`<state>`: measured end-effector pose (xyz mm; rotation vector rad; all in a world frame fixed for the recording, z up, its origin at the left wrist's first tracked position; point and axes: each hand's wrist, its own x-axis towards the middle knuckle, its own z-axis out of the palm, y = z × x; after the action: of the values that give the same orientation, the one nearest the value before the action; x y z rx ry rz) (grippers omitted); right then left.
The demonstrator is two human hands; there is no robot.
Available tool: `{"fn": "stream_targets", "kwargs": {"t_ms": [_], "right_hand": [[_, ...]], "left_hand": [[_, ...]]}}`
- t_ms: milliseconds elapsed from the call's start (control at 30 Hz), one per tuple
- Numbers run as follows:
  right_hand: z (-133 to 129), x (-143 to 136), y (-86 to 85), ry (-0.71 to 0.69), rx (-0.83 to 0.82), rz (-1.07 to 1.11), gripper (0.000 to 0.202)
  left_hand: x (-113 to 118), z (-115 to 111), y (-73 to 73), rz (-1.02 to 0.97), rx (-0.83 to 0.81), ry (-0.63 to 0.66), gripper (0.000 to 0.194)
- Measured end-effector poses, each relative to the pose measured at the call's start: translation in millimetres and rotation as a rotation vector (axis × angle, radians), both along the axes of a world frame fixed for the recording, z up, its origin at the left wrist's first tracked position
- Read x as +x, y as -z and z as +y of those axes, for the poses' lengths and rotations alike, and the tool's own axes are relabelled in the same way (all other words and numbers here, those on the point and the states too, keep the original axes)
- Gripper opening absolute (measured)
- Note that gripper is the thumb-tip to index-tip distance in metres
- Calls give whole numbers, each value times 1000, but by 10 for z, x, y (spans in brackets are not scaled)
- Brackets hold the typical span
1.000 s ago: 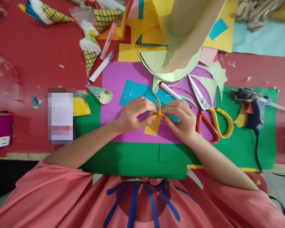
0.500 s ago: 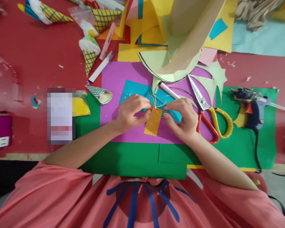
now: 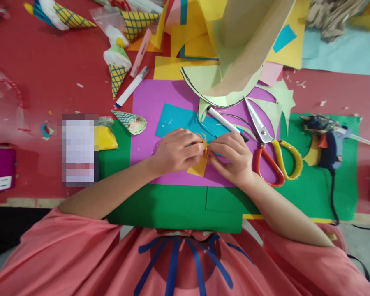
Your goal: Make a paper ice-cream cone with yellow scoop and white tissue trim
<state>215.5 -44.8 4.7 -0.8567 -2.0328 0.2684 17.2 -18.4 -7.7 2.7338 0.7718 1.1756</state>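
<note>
Between my two hands is a small orange paper piece with thin strips (image 3: 205, 146). My left hand (image 3: 181, 150) pinches it from the left, fingers closed. From the right, my right hand (image 3: 232, 156) grips it with thumb and fingertips. Some of the strips are hidden by the fingers. Beneath lies a yellow-orange paper rectangle (image 3: 197, 169), with a blue sheet (image 3: 175, 119) behind it on a purple sheet (image 3: 148, 94). A white marker (image 3: 223, 118) lies just beyond my right hand. Scissors with red and yellow handles (image 3: 264, 137) rest to its right.
A glue gun (image 3: 332, 146) with a cord lies at the right on green paper (image 3: 348, 185). A pale curved paper form (image 3: 246, 53) stands at the top centre. Paper cones (image 3: 117, 76), markers and a yellow packet (image 3: 106, 137) are at the left.
The hands have come closer together around the orange piece. Its strips, spread out before, are now gathered and mostly covered by the fingers. My left hand has shifted slightly right.
</note>
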Motion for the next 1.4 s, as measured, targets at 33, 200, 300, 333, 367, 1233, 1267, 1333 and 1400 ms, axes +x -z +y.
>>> {"fn": "stream_targets", "kwargs": {"t_ms": [33,200,300,333,367,1233,1267,1333,1400], "right_hand": [[-2,0,8,4,9,-15,16],[-33,-14,39,40,62,-96,17],[-55,-24,49,59,106,-113,17],[-59,-25,48,65,116,-115,17],[-60,-25,44,70,119,-119,16],[6,24,7,74,119,11,20],[5,26,9,71,117,12,20],[4,30,14,66,114,11,21],[5,33,18,64,114,9,21]], "left_hand": [[3,-3,-7,10,4,-4,3],[22,-17,-32,53,0,-43,13],[26,-18,-21,64,11,-56,17],[27,-19,-14,62,7,-58,17],[27,-20,-7,58,-4,-60,17],[-10,50,-74,-183,-176,-12,9],[-11,50,-72,-179,-175,-14,8],[-12,48,-68,-177,-174,-18,8],[-10,46,-66,-172,-172,-19,8]]}}
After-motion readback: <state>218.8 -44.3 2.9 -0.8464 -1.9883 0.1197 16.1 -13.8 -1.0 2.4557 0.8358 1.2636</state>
